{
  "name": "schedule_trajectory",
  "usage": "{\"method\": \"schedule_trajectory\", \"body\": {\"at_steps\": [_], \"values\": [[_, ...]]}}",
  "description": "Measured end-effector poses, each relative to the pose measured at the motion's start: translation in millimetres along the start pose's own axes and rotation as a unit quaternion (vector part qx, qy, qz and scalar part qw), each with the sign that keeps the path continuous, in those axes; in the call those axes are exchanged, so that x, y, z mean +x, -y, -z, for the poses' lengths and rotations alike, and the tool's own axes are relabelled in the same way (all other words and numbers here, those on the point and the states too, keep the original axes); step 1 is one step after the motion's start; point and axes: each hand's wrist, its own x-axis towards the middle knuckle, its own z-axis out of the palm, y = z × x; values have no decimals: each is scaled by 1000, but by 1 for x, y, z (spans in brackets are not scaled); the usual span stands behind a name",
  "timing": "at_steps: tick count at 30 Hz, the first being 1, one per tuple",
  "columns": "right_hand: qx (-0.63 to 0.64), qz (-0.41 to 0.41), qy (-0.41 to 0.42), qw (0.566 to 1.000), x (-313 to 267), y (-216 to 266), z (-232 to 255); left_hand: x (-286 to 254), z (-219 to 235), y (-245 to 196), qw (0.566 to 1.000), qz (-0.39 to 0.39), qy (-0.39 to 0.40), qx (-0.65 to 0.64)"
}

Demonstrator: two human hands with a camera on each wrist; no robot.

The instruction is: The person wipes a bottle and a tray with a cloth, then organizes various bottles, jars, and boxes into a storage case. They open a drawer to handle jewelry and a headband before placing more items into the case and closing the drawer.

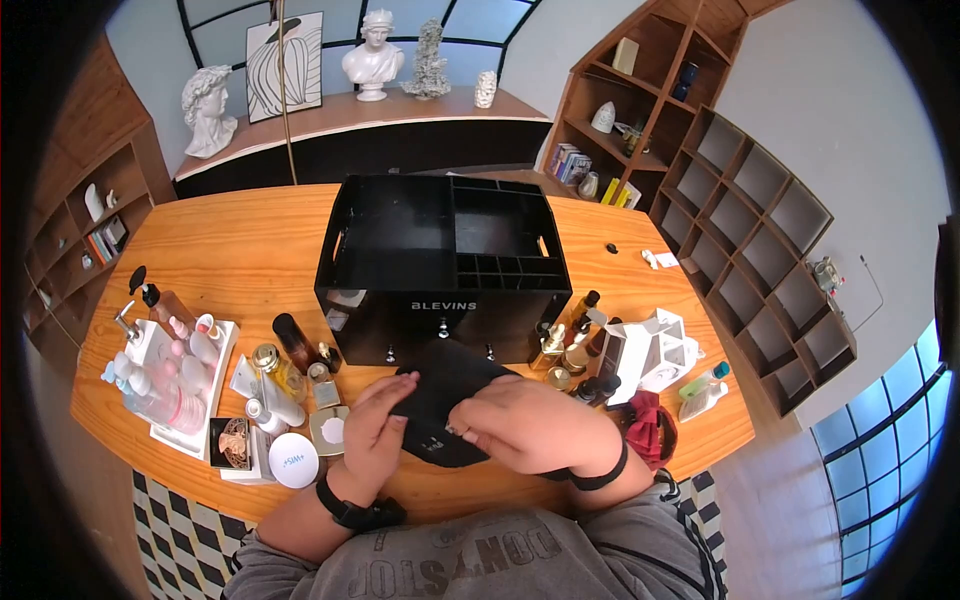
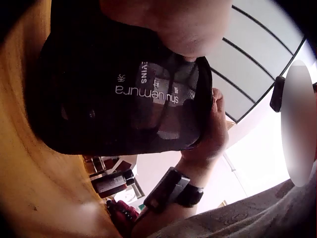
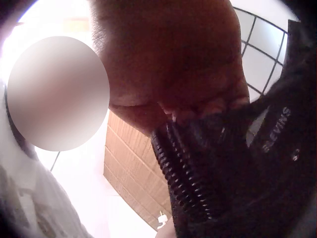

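Note:
Between both hands is a black cosmetic pouch (image 1: 432,410), close above the front of the table. White "shu uemura" lettering runs across its shiny face in the left wrist view. My left hand (image 1: 366,435) holds the pouch's left side, fingers along it and thumb lower down. With curled fingers, my right hand (image 1: 540,425) grips the opposite edge. The right wrist view shows a toothed zipper (image 3: 183,173) right below the right fingers; the fingertips are partly hidden there. Just beyond the pouch stands a black organizer box (image 1: 380,325) marked BLEVINS, with knobbed drawers below and open compartments on top.
A white tray (image 1: 228,350) with bottles stands at the left, beside jars and a round white container (image 1: 293,459). Right of the box are small dark bottles, a white carton (image 1: 660,350), a dark red bow (image 1: 650,425) and a green-capped bottle (image 1: 704,398).

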Motion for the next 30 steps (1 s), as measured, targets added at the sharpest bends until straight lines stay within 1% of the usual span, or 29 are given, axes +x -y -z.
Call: {"method": "schedule_trajectory", "body": {"at_steps": [1, 2, 5, 12, 14, 17, 24, 26, 27, 30], "values": [[-2, -11, 1, 1000, -2, -1, 4, -1, -1, -1, 1000, 1, -2, 4], [-12, -24, 24, 999, -4, -2, 7, -2, -1, -2, 1000, 1, -5, 9], [-28, -28, 45, 998, -6, -2, 11, -1, -2, -4, 1000, 3, -12, 11], [4, -28, 41, 999, -6, -3, 16, 1, 0, -6, 1000, 4, 0, 19], [16, -14, 42, 999, -5, -2, 16, 4, 4, -6, 998, -19, 26, 45], [16, -26, 51, 998, -4, -4, 13, 9, 6, -6, 996, -50, 53, 61], [15, -9, 12, 1000, 0, -4, 0, 7, 4, -3, 989, -92, 102, 54], [19, -8, 12, 1000, 1, -4, -2, 7, 4, -2, 990, -87, 100, 51], [20, -12, 25, 999, 1, -4, -1, 7, 5, -2, 990, -84, 98, 49], [13, -23, 59, 998, -4, -2, 9, 5, 6, -4, 997, -46, 48, 31]]}}
